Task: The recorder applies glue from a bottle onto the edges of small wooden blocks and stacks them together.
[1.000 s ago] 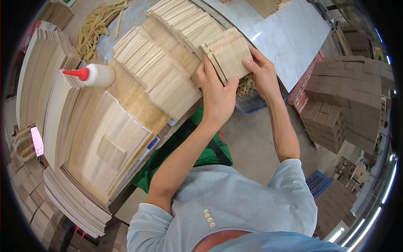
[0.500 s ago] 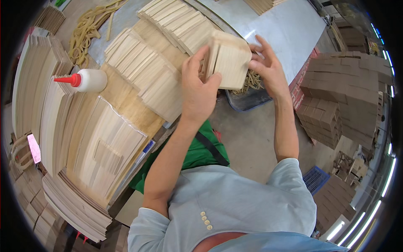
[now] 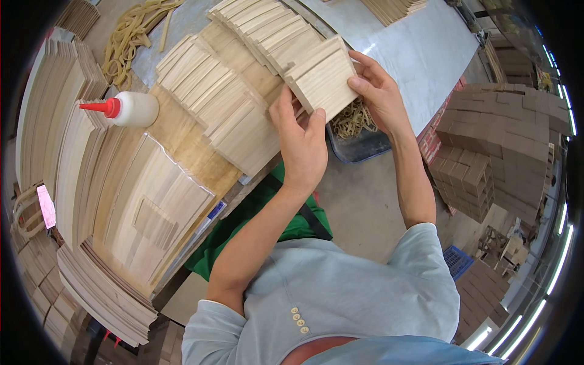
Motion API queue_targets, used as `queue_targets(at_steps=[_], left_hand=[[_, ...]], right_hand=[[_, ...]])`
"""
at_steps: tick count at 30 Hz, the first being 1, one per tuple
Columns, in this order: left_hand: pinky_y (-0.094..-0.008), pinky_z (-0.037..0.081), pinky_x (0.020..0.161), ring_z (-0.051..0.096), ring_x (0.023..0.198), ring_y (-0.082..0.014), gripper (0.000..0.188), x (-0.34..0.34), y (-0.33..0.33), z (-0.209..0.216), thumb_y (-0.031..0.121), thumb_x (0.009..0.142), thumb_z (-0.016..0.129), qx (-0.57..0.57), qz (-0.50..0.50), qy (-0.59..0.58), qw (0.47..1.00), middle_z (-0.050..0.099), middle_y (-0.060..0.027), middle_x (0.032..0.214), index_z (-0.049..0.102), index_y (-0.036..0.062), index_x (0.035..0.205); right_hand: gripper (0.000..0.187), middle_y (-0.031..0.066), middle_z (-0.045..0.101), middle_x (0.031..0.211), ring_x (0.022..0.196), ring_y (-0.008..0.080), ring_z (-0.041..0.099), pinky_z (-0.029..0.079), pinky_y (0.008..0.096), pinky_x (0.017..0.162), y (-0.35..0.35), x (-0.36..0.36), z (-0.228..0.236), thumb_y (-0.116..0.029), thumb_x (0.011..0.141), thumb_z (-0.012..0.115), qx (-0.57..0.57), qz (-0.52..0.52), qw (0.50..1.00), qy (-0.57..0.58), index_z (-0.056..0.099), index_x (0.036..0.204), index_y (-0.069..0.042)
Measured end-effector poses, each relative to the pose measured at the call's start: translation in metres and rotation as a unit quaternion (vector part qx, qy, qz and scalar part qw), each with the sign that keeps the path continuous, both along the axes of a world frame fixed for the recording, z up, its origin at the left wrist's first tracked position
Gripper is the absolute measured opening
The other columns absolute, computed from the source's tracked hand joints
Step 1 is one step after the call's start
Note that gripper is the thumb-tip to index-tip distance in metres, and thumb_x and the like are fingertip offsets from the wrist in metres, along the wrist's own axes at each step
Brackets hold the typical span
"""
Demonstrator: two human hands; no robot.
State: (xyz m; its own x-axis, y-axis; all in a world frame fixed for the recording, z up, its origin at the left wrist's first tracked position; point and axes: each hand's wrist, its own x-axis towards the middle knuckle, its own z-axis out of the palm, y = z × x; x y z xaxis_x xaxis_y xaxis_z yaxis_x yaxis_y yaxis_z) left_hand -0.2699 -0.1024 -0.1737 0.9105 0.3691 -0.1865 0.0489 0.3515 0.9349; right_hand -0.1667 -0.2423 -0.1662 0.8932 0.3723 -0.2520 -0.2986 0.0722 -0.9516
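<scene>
Between my two hands are pale wooden boards (image 3: 323, 78), held together at the near right end of an overlapping row of similar boards (image 3: 267, 30). My left hand (image 3: 301, 137) grips their lower left corner, thumb on the near edge. On the right side, my right hand (image 3: 380, 91) has its thumb on the top face and fingers around the far edge. Whether the held boards are joined or loose, I cannot tell. A second row of overlapping boards (image 3: 213, 100) lies left of my left hand. Farther left, a white bottle with a red nozzle (image 3: 135, 109) lies on its side.
Long board stacks (image 3: 52, 115) line the left side. A panel with a whitish line along its edge (image 3: 155, 207) lies near them. Tan bands (image 3: 131, 42) lie at the far left. A dark tray of bands (image 3: 359, 143) sits beyond my hands. Brown cartons (image 3: 486, 140) are piled at right.
The boards have tilted and turned in my hands, their broad face now showing more upward. They are lower, against the far row's end. My left hand has shifted slightly right.
</scene>
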Motion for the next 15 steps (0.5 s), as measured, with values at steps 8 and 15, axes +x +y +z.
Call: queue_targets(at_steps=[8,15], left_hand=[[-0.0403,0.035,0.104,0.038,0.122,-0.0347,0.072,0.022,0.013,0.003,0.006,0.088,0.057,0.089,-0.011,0.066,0.994,0.03,-0.0229,0.134,0.018,-0.0025,0.149],[-0.0436,0.029,0.108,0.032,0.124,-0.0395,0.078,0.006,0.006,0.014,0.005,0.088,0.058,0.103,-0.023,0.049,0.993,0.03,-0.0245,0.134,0.011,-0.004,0.149]], right_hand=[[0.049,0.0114,0.054,0.131,0.118,0.0193,0.052,0.041,0.0321,0.101,0.021,0.011,0.002,-0.021,0.091,0.063,-0.203,0.032,0.973,-0.1,0.052,0.135,-0.002],[0.047,0.0094,0.045,0.137,0.118,0.0194,0.048,0.042,0.032,0.097,0.015,-0.004,0.003,-0.022,0.091,0.062,-0.23,0.021,0.955,-0.186,0.055,0.133,-0.003]])
